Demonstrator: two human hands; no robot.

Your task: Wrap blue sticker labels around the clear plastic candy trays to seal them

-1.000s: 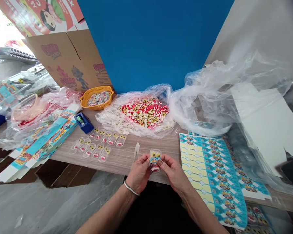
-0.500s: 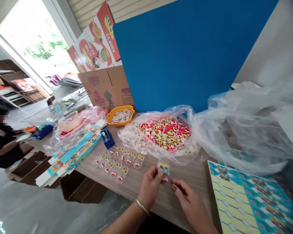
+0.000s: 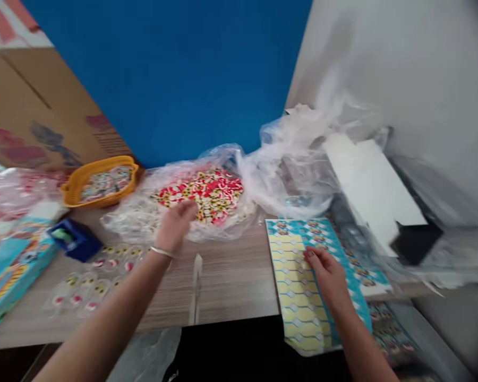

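My left hand [image 3: 177, 225], with a bracelet at the wrist, reaches over the near side of a clear plastic bag [image 3: 133, 220] of small red, white and yellow pieces [image 3: 211, 193]. Motion blurs its fingers, and I cannot see anything in them. On the right, my right hand [image 3: 327, 276] is at a blue and yellow sticker sheet [image 3: 298, 289], thumb and forefinger pinched together on its surface. Small clear packs [image 3: 90, 286] with red and yellow pieces lie in rows on the table at left, partly behind my left forearm.
A blue tape dispenser [image 3: 75, 240] and an orange basket [image 3: 97, 183] of small pieces stand at left, near flat printed cartons [image 3: 18, 260]. Behind rises a blue board [image 3: 175, 79] beside a cardboard box [image 3: 43, 106]. Crumpled plastic [image 3: 295, 170] and a white box [image 3: 376, 185] lie at right.
The view has swung right. My hands, close together at a small clear pack before, have parted: the left is at the bag of pieces, the right on the sticker sheet.
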